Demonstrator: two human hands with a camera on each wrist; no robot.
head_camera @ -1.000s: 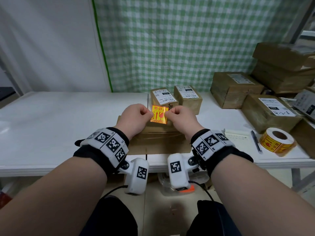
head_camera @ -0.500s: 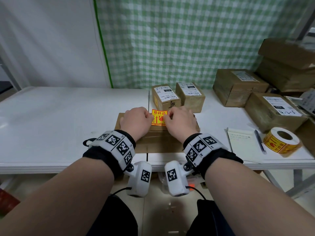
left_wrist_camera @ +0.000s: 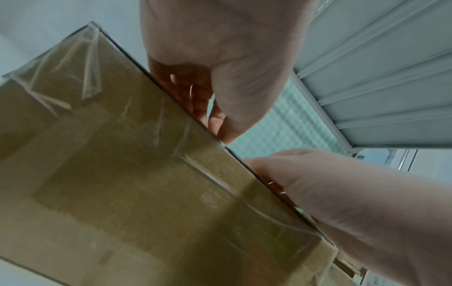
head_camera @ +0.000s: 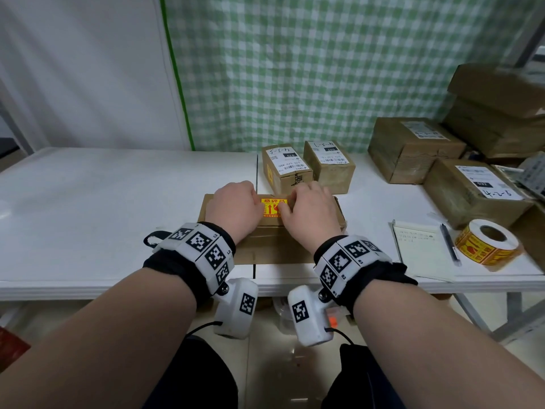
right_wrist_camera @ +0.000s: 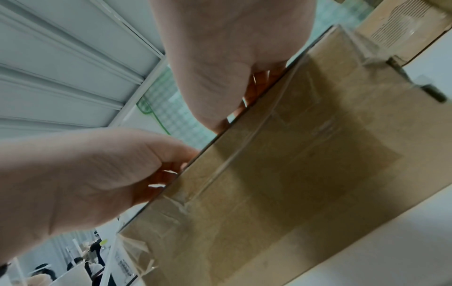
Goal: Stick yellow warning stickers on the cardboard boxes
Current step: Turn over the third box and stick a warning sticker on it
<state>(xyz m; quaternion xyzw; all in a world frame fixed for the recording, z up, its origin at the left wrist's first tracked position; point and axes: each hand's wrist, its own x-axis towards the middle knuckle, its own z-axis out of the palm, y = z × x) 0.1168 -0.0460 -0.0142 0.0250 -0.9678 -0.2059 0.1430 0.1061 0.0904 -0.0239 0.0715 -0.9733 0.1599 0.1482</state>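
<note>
At the near edge of the table, a flat cardboard box (head_camera: 271,231) lies with its long axis running left to right. On its top face, toward the far side, sits the yellow sticker (head_camera: 272,206), between the left hand (head_camera: 234,209) and the right hand (head_camera: 309,214), both equally near. The left hand's fingers are curled at the sticker's left end, the right hand's fingers lie spread and fairly straight over its right end; whether the left pinches it or only presses cannot be told. Smoothing outward along the long axis looks like the move to come, and nothing blocks it. Just beyond stand two small boxes (head_camera: 287,169). Toward the right edge lie a notepad (head_camera: 421,249), a pen (head_camera: 449,245) and the sticker roll (head_camera: 486,246), with larger boxes (head_camera: 413,149) behind at the far right corner.
</note>
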